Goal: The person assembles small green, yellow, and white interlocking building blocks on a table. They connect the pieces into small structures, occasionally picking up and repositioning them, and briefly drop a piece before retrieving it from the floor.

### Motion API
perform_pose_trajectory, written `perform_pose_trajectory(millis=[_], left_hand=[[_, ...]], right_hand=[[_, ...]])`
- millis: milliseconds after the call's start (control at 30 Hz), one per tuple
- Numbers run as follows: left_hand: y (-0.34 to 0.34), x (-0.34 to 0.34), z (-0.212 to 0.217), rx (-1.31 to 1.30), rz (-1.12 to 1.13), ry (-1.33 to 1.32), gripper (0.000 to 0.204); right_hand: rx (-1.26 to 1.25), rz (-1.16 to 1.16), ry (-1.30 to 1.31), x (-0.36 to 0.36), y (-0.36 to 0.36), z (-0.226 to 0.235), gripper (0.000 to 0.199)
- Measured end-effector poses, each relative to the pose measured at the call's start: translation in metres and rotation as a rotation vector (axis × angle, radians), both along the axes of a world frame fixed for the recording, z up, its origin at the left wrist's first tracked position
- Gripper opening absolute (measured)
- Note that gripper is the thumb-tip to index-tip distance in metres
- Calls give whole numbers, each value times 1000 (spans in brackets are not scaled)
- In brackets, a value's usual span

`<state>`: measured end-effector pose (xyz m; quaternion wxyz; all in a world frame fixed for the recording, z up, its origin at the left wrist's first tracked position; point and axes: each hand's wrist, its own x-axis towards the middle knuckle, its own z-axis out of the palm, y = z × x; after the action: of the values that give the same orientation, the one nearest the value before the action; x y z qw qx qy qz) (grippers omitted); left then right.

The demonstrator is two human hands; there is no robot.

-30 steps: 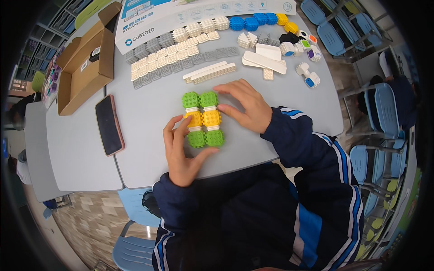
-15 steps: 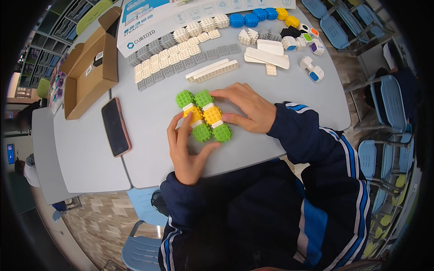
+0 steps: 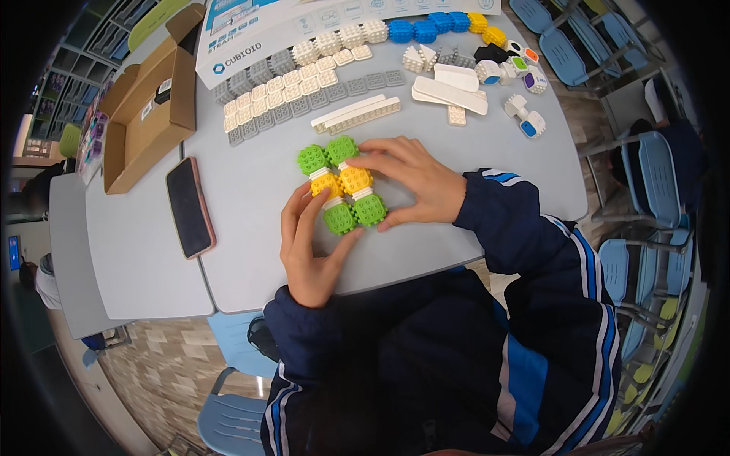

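Observation:
Two short columns of studded cube blocks lie side by side on the table in front of me. The left column (image 3: pixel 325 185) and the right column (image 3: pixel 356 180) each have a yellow block between two green ones, with pale connector pieces between the blocks. My left hand (image 3: pixel 308 254) curves around the left column, fingertips on its yellow block and thumb by the lower green blocks. From the other side my right hand (image 3: pixel 422 182) grips the right column, fingers at its upper part, thumb beside its bottom green block (image 3: pixel 369 210). The columns appear to touch along their sides.
Beyond the columns lie white beams (image 3: pixel 356 114), rows of grey and cream plates (image 3: pixel 283 112), and blue blocks (image 3: pixel 411 31). White plates (image 3: pixel 450 93) and round-faced modules (image 3: pixel 489 71) sit far right. A phone (image 3: pixel 190 207) and an open cardboard box (image 3: pixel 152 121) lie left.
The right column has moved slightly away from me, its bottom now more level with the left one's. My right thumb has shifted from its yellow block down to its lower green block.

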<state>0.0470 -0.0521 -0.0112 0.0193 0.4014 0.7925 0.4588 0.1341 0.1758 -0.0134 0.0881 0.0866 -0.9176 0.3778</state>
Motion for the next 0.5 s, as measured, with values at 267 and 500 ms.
perform_pose_trajectory(millis=[267, 500], left_hand=[[-1, -1, 2, 8, 1, 7, 66], [0, -1, 2, -5, -25, 35, 65]], right_hand=[[55, -12, 104, -1, -3, 0, 91], [59, -17, 92, -1, -2, 0, 89]])
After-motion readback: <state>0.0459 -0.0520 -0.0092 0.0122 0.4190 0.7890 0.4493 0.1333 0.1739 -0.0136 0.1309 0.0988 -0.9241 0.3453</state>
